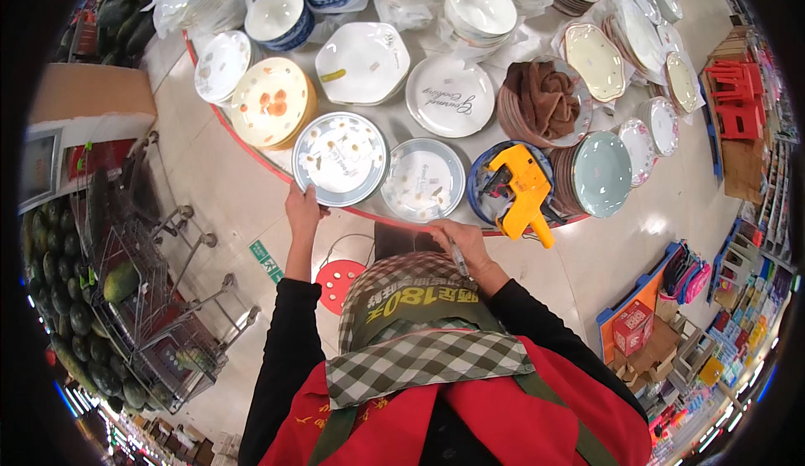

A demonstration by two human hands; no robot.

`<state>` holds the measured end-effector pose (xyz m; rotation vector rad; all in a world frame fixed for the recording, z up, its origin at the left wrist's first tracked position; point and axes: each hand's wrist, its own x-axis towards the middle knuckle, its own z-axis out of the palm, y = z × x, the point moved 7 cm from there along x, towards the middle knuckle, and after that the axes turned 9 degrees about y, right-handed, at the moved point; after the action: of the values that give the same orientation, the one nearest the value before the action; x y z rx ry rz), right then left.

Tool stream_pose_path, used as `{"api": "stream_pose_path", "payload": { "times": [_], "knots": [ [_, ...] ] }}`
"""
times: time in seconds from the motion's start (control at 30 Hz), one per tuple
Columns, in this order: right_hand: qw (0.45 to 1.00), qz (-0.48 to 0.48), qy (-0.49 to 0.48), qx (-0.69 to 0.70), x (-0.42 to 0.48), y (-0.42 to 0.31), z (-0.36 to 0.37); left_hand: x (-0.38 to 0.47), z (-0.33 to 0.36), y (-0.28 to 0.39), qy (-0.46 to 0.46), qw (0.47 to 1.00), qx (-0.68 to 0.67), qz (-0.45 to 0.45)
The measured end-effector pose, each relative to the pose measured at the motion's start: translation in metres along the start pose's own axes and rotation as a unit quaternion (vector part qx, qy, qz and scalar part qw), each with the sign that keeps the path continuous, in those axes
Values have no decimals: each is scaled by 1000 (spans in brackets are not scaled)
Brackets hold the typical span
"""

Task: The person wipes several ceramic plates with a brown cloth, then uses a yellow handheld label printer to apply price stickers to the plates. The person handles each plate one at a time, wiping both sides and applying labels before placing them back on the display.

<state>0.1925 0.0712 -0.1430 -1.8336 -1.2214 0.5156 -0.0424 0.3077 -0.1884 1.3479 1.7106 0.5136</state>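
Observation:
My left hand (pixel 304 209) is at the near left rim of a grey-rimmed plate with white flowers (pixel 340 159), thumb against its edge and fingers below. That plate tops a stack by the red table edge. In my right hand (pixel 464 246) is a slim pen-like object (pixel 458 258), pointing back towards my body. Close to this hand, a matching flowered plate (pixel 423 180) lies on the table. To its right, a yellow price-label gun (pixel 524 184) rests across a blue-rimmed dish (pixel 483 159), its handle hanging over the table edge.
Stacked dishware covers the table (pixel 396 109), including a hexagonal plate (pixel 362 64), white bowls (pixel 481 7) and green plates (pixel 602 174). A brown cloth (pixel 546 98) lies on another stack. A red stool (pixel 340 285) stands below the table; a shopping cart (pixel 157 302) is at left.

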Motion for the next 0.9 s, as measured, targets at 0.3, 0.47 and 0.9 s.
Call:
{"api": "stream_pose_path", "payload": {
  "times": [0.3, 0.47, 0.9],
  "knots": [
    [999, 46, -10, 25, -3, 6, 5, 2, -8, 6, 16, 999, -30, 40],
    [1000, 19, 13, 10, -4, 4, -3, -3, -23, 7, 11, 985, -167, -31],
    [982, 23, 165, 86, -23, -13, -57, -93, 10, -21, -203, 975, -66, -55]
  ]
}}
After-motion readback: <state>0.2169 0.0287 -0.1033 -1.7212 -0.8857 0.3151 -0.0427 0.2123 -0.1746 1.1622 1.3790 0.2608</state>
